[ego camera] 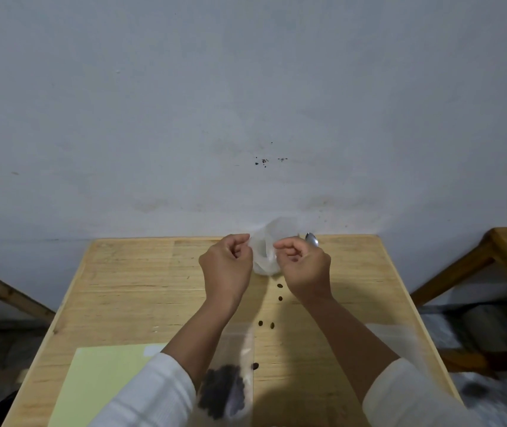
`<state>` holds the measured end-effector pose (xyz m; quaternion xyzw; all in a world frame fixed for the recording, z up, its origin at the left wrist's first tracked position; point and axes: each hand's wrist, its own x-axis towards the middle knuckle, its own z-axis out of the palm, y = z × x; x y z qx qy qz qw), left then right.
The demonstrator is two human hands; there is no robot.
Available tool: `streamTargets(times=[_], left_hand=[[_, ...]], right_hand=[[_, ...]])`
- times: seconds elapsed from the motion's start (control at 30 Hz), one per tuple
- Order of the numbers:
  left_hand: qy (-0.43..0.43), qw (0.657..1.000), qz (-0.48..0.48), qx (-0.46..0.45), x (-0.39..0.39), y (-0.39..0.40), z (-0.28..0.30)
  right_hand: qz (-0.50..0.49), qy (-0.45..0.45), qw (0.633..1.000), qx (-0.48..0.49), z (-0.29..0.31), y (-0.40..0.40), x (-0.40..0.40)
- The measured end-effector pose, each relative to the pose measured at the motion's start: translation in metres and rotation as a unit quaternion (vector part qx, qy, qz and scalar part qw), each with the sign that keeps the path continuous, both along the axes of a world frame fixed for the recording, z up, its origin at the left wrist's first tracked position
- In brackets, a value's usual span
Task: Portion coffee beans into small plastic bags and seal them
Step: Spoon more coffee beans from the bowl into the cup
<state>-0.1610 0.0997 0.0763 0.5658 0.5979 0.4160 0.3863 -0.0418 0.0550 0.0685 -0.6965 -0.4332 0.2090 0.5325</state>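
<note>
A small, empty-looking plastic bag (265, 254) is held up over the far middle of the tabletop (141, 285), its mouth being pulled apart between the two hands. The left hand (227, 266) pinches one edge of the film with thumb and curled fingers; the right hand (304, 266) pinches the opposite edge, and a spoon (311, 240) is also tucked into that grip, its bowl showing just behind the knuckles. The step in hand appears to be opening the bag for filling — it is best done by rubbing the two layers apart near the rim rather than tugging, so that the thin film is not torn or stretched. The mouth should be opened wide and kept level before any beans are brought over, since several loose coffee beans (279, 298) already lie scattered on the wood between the forearms. A filled bag of beans (224, 389) lies near the front edge under the left forearm, beside a pale green sheet (104, 386); more clear film (400, 337) lies by the right forearm. The spoon is likely to hamper the pinch — a lighter hold on it would help.
</note>
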Motion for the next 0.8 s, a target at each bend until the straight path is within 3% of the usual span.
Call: streamTargets(times=[0.1,0.23,0.4,0.53,0.7,0.8], left_hand=[[0.012,0.999,-0.052,0.008,-0.002,-0.003,0.001],[-0.050,0.973,-0.223,0.013,-0.017,-0.003,-0.006],[0.110,0.927,-0.348,0.086,-0.028,0.006,-0.021],[0.130,0.935,-0.310,0.110,-0.027,0.009,-0.028],[0.131,0.949,-0.250,0.139,-0.028,0.008,-0.042],[0.109,0.964,-0.210,0.118,-0.034,0.005,-0.049]], right_hand=[[0.034,0.017,0.999,-0.010,0.000,0.003,-0.005],[0.078,0.052,0.995,-0.026,0.003,0.004,-0.003],[0.136,0.082,0.986,-0.043,0.002,0.006,-0.004],[0.161,0.077,0.982,-0.060,-0.001,0.006,-0.008],[0.063,-0.033,0.997,-0.007,-0.009,0.005,-0.013],[0.042,-0.003,0.999,-0.024,-0.019,0.008,-0.010]])
